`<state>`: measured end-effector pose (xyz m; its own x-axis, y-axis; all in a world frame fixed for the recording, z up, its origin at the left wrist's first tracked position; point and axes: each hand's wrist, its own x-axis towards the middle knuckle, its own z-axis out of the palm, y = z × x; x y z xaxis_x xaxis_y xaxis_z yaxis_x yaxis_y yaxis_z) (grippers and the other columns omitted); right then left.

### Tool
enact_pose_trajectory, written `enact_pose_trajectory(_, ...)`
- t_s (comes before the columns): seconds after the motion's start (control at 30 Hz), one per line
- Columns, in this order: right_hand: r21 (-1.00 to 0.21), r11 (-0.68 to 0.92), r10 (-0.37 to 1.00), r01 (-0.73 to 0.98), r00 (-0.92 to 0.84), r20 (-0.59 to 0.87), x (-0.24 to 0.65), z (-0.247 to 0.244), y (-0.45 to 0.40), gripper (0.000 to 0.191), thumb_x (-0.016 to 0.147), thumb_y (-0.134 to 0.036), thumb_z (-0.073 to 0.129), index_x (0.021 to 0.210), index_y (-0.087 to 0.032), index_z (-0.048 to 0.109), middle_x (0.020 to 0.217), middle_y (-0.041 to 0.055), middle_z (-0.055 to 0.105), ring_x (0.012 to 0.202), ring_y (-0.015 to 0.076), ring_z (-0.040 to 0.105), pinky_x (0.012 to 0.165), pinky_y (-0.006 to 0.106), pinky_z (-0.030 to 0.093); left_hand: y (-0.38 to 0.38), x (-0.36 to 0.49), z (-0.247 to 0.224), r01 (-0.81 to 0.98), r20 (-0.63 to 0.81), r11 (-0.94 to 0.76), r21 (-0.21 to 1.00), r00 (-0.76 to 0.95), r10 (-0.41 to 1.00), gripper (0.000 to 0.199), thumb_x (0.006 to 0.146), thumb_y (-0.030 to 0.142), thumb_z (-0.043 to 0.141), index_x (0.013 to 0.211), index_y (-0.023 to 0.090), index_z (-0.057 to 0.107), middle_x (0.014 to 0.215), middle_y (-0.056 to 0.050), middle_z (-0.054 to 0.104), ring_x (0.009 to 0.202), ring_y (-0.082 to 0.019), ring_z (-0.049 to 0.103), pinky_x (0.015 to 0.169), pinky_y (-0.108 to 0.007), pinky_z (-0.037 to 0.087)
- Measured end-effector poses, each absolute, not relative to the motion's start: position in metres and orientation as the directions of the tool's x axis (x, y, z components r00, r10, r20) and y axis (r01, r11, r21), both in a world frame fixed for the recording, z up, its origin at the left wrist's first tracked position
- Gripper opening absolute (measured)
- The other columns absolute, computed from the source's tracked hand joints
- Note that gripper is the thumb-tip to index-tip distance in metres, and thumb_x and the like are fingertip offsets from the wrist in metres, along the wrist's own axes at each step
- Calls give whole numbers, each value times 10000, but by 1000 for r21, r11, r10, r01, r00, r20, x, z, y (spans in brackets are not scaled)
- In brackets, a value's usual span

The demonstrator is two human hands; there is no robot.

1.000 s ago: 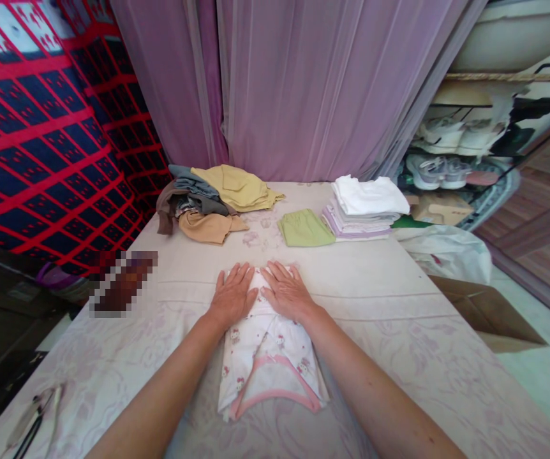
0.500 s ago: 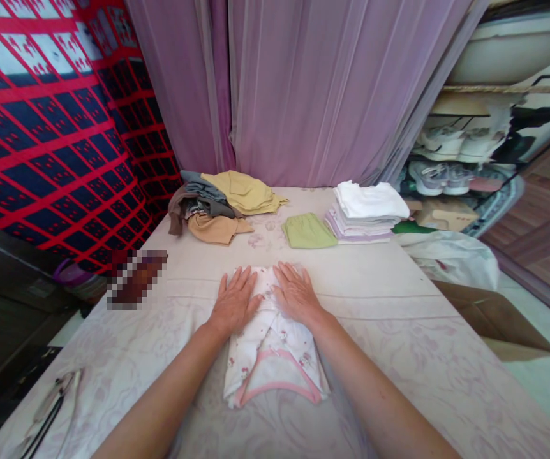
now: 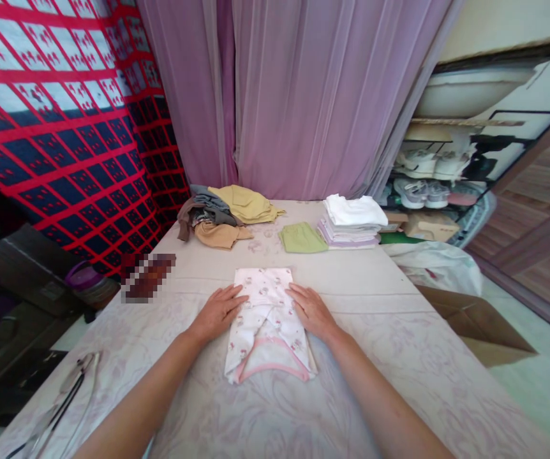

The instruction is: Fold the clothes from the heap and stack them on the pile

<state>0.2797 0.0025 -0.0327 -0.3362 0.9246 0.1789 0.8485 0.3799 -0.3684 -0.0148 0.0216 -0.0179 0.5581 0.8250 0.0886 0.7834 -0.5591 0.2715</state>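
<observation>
The left hand [image 3: 215,313] and right hand [image 3: 314,311], fingers loosely spread, are touching opposite sides of the folded garment [image 3: 264,322] on the patterned sheet [image 3: 351,274], ideally pressing evenly to keep its edges straight.

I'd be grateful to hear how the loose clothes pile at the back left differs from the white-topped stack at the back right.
The loose clothes pile lies rumpled and spread out; the white-topped stack is folded and squared. The pile shows yellow, orange and grey; the stack, mostly white with lilac. Both rest on the patterned sheet.
</observation>
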Motion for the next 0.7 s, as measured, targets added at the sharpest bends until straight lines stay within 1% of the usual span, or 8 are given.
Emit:
enact_pose_trajectory(0.1,-363,475,877,802,-396,273,296,-39,-17,429,892,-142,359,1260,-225,565,1360,74,522,1262,178,449,1073,421,319,9,-31,-13,754,122,-610,243,600,791,367,947,281,364,1241,312,581,1374,-42,523,1299,-211,434,1071,-475,314)
enact_pose_trajectory(0.17,-354,516,852,780,-425,306,301,-40,-27,440,875,-115,378,1246,-238,579,1353,67,528,1252,179,457,1057,407,346,2,-36,-6,729,125,-655,200,644,755,347,927,252,409,1206,320,604,1352,-37,544,1291,-218,444,1064,-480,320)
enact_pose_trajectory(0.27,-342,545,835,766,-458,305,304,-34,-39,440,846,-96,421,1198,-267,622,1383,59,495,1257,195,452,1045,409,361,-4,-38,5,666,94,-735,127,730,677,328,908,224,467,1182,332,612,1338,-21,559,1302,-208,431,1086,-452,296)
enact_pose_trajectory(0.37,-335,555,831,761,-490,265,303,-26,-45,406,835,-128,477,1160,-299,650,1425,50,446,1279,220,432,1047,432,355,-7,-36,11,603,66,-791,103,789,611,340,919,180,461,1187,338,599,1298,0,594,1289,-168,448,1106,-385,285)
enact_pose_trajectory(0.43,-335,551,834,764,-499,235,303,-23,-47,397,841,-162,499,1176,-322,639,1442,43,425,1290,227,421,1052,447,346,-7,-36,11,578,67,-808,116,807,587,370,925,141,437,1197,340,588,1280,8,607,1258,-150,484,1095,-350,312)
enact_pose_trajectory(0.5,-331,549,836,768,-499,230,303,-23,-46,384,846,-177,507,1168,-337,642,1442,37,425,1291,230,421,1053,454,343,-7,-36,6,561,87,-818,128,815,573,377,927,132,425,1207,328,582,1274,-3,612,1222,-153,521,1067,-342,360)
enact_pose_trajectory(0.6,-311,561,825,768,-485,290,301,-29,-44,360,843,-154,504,1106,-326,680,1420,52,451,1293,235,418,1047,457,344,-8,-36,-3,551,144,-827,112,814,562,333,937,164,413,1189,287,594,1248,-39,627,1156,-170,575,1007,-357,431)
enact_pose_trajectory(0.7,-281,583,802,763,-482,353,299,-35,-45,329,853,-153,488,1060,-294,701,1425,77,440,1318,244,378,1050,469,332,-9,-37,-9,552,188,-831,73,810,555,308,946,181,392,1150,250,611,1208,-64,648,1094,-184,608,958,-375,467)
